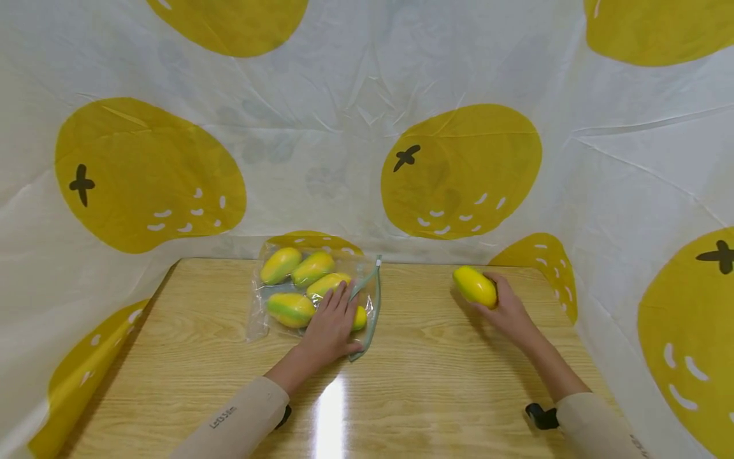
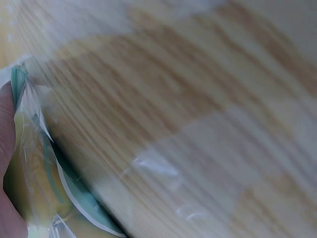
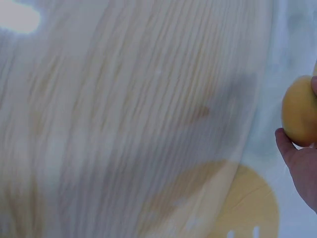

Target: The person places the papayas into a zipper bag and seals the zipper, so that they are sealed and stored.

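Observation:
A clear zip bag [image 1: 257, 319] with a green zip edge [image 1: 374, 312] lies on the table, holding several yellow-green mangoes [image 1: 289, 310]. Over its right part rests my left hand [image 1: 329, 325], fingers extended across the plastic and thumb near the zip edge. The left wrist view catches part of this hand [image 2: 7, 144] beside the green strip [image 2: 74, 191] and the mangoes under plastic. To the right, my right hand [image 1: 507, 309] grips a single yellow mango [image 1: 474, 285] from its right side. That mango [image 3: 298, 111] also shows at the edge of the right wrist view.
The wood-grain table [image 1: 424, 382] ends at the back against a white curtain [image 1: 321, 172] printed with large yellow fruit. The curtain also hangs along both sides. Dark wrist mounts [image 1: 541, 416] sit by the sleeves.

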The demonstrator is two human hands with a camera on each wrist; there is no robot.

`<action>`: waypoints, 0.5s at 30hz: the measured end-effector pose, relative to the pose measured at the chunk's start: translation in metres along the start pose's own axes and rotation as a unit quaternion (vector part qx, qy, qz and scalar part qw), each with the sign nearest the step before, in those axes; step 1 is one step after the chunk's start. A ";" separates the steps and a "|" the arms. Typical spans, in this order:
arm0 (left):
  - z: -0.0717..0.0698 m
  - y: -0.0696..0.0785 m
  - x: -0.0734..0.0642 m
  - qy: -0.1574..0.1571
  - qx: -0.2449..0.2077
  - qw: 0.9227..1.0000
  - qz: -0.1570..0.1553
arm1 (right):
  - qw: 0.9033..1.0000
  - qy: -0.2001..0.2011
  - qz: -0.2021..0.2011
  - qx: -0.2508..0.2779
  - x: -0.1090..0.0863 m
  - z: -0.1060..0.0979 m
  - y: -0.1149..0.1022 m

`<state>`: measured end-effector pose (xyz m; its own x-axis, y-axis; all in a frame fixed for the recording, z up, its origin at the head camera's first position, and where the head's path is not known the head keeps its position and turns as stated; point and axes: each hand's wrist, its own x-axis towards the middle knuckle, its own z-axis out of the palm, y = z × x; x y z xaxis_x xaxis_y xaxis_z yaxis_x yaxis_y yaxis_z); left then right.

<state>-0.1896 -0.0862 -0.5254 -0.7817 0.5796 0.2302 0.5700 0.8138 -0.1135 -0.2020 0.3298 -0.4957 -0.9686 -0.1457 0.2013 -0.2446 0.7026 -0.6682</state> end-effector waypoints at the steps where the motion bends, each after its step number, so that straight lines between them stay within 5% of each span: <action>1: 0.000 0.000 0.000 0.001 0.000 1.000 -0.001 | 1.000 -0.011 -0.001 0.004 0.001 0.002 -0.004; 15: -0.002 0.001 0.000 -0.005 -0.006 1.000 -0.005 | 0.991 -0.109 -0.061 0.038 0.010 0.035 -0.051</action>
<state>-0.1885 -0.0850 -0.5235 -0.7901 0.5718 0.2209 0.5647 0.8192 -0.1002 -0.2010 0.2684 -0.4849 -0.9160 -0.3793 0.1306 -0.3555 0.6165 -0.7026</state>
